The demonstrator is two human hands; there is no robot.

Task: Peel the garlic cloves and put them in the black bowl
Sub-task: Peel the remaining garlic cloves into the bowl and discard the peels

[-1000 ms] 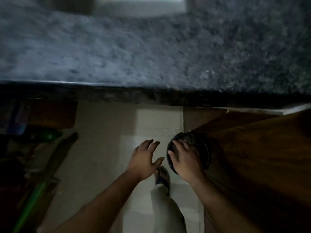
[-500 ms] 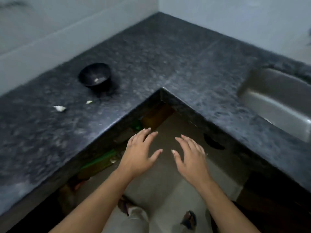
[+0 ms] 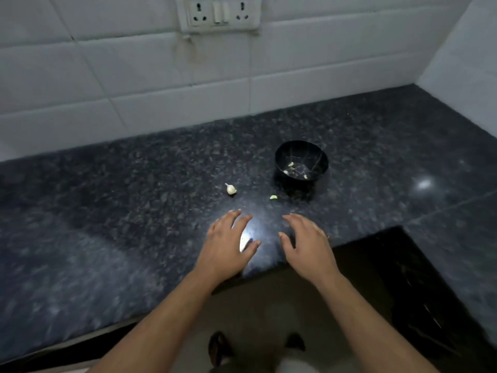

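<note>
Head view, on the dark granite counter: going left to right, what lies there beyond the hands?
Larger white garlic clove with a papery tip → small pale clove piece → round black bowl holding a few pale bits.

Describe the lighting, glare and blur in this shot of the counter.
Head view: dim overall, with a bright glare patch on the counter between the left hand and right hand, and a smaller glint at far right. The counter's left part is smeared by motion blur; the bowl and the two garlic pieces beside it are fairly sharp. Wide-angle bending curves the counter edge.
</note>
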